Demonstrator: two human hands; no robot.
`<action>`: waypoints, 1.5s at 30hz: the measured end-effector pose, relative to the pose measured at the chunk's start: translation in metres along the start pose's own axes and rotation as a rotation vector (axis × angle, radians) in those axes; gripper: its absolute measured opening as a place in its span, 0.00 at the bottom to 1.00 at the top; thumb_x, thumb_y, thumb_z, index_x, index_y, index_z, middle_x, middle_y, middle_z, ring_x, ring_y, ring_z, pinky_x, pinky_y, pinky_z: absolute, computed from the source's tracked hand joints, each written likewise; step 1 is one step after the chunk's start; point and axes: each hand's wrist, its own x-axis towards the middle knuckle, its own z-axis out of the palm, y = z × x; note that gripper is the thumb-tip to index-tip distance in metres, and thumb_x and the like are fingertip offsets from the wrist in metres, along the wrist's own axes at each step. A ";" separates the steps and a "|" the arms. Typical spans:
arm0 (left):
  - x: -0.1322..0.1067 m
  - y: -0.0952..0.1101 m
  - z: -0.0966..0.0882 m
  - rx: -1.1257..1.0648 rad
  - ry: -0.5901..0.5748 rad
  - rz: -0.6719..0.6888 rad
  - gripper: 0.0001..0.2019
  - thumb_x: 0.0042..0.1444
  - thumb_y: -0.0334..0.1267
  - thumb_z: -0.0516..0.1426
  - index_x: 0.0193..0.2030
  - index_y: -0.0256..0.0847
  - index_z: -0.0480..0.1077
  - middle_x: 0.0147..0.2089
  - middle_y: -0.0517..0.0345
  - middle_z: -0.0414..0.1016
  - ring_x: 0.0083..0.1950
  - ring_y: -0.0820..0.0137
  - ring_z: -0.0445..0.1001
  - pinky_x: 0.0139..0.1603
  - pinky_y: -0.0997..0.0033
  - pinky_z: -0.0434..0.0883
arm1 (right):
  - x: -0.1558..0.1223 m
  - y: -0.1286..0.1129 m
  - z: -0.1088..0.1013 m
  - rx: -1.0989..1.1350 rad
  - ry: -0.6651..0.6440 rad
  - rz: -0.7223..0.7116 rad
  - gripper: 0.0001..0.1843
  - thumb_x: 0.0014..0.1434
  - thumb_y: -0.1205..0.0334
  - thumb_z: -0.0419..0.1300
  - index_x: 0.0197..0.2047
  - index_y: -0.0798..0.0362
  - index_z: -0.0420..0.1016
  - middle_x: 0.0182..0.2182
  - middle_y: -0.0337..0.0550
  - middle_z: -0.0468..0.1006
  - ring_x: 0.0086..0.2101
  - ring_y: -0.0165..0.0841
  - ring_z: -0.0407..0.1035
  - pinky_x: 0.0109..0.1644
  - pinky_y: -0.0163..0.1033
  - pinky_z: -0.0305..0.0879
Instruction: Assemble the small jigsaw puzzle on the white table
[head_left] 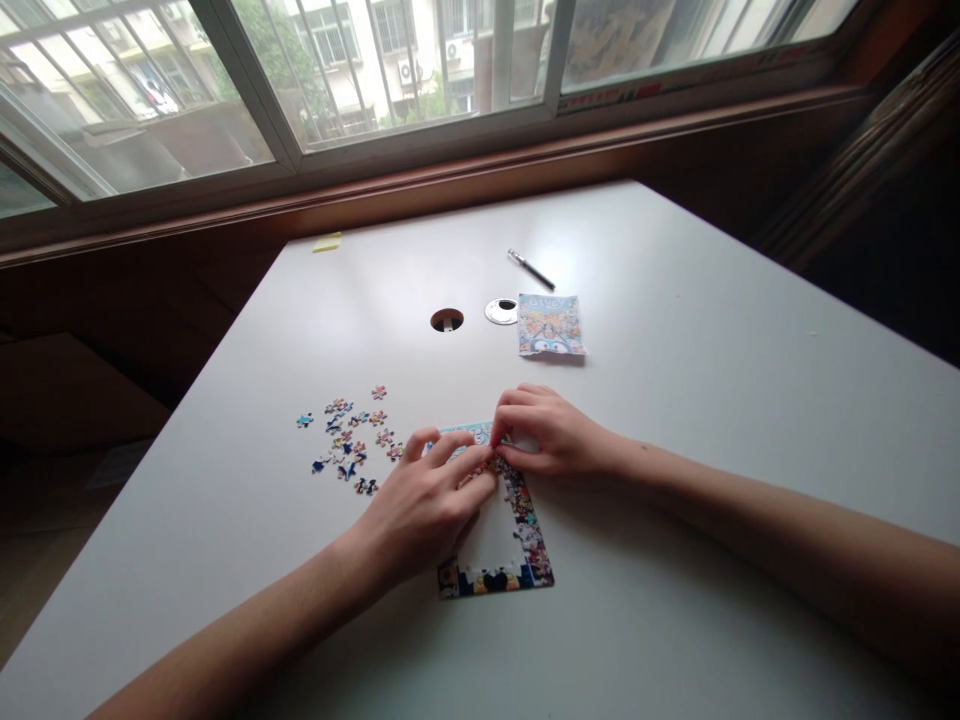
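Observation:
A small, partly assembled jigsaw puzzle (517, 555) lies on the white table (675, 350); its coloured border is built and its middle is bare. My left hand (427, 505) rests on the puzzle's upper left, fingers bent and pressing near its top edge. My right hand (544, 430) sits at the upper right with fingertips pinched together on the top edge, where a piece may be hidden. The two hands nearly touch. Several loose puzzle pieces (349, 440) lie scattered just left of my left hand.
Behind the puzzle lies a colourful torn packet (551, 325), with a round cable hole (447, 320), its silver cap (501, 311) and a pen (531, 269) beside it. A yellow sticky note (328, 241) sits at the far edge below the window.

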 end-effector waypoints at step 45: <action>0.001 0.000 0.001 -0.001 0.019 -0.035 0.12 0.64 0.30 0.52 0.51 0.41 0.72 0.55 0.54 0.75 0.57 0.59 0.67 0.57 0.54 0.56 | 0.000 0.000 0.004 -0.016 0.017 0.023 0.02 0.59 0.63 0.61 0.37 0.50 0.74 0.33 0.41 0.74 0.37 0.35 0.66 0.47 0.43 0.57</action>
